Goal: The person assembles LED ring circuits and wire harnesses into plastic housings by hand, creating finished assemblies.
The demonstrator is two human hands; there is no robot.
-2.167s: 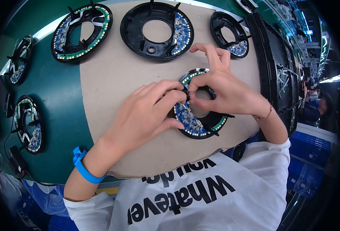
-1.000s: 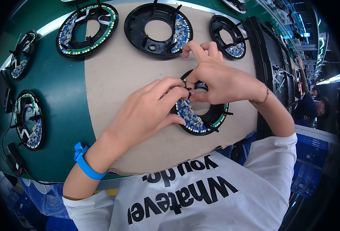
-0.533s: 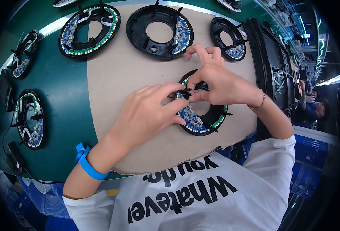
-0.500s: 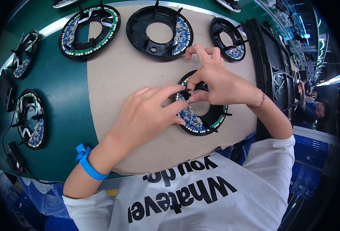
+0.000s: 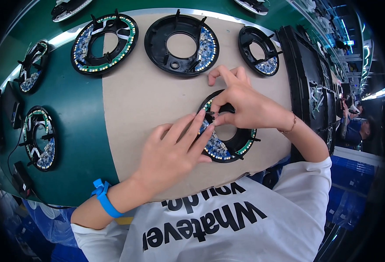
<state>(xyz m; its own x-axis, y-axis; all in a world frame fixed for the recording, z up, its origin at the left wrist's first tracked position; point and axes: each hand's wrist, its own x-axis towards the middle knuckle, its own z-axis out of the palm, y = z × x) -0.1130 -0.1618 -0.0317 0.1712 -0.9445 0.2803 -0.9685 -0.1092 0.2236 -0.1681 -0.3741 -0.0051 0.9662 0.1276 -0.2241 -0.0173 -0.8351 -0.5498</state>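
A round black plastic housing (image 5: 240,140) lies on the cardboard, with a blue circuit board (image 5: 217,146) on its left and green LED strips around its rim. My right hand (image 5: 248,104) reaches over the far part of it. Its thumb and index finger pinch together above the upper left of the ring, with the other fingers raised. Whatever sits in this pinch is too small to name. From the left comes my left hand (image 5: 168,150), its fingers stretched out and their tips touching the board's upper edge beside the pinch. My hands cover part of the ring.
More round housings stand around: a bare-looking black one (image 5: 164,50), a green-rimmed one (image 5: 126,56), a smaller one (image 5: 243,48), and others at left (image 5: 25,135). Brown cardboard (image 5: 149,100) covers part of the green table (image 5: 81,131). Black trays (image 5: 298,78) are stacked at right.
My left hand has shifted down and its fingers have straightened, no longer curled around the spot at the pinch. My right hand stays pinching there. The whole view has tilted slightly.
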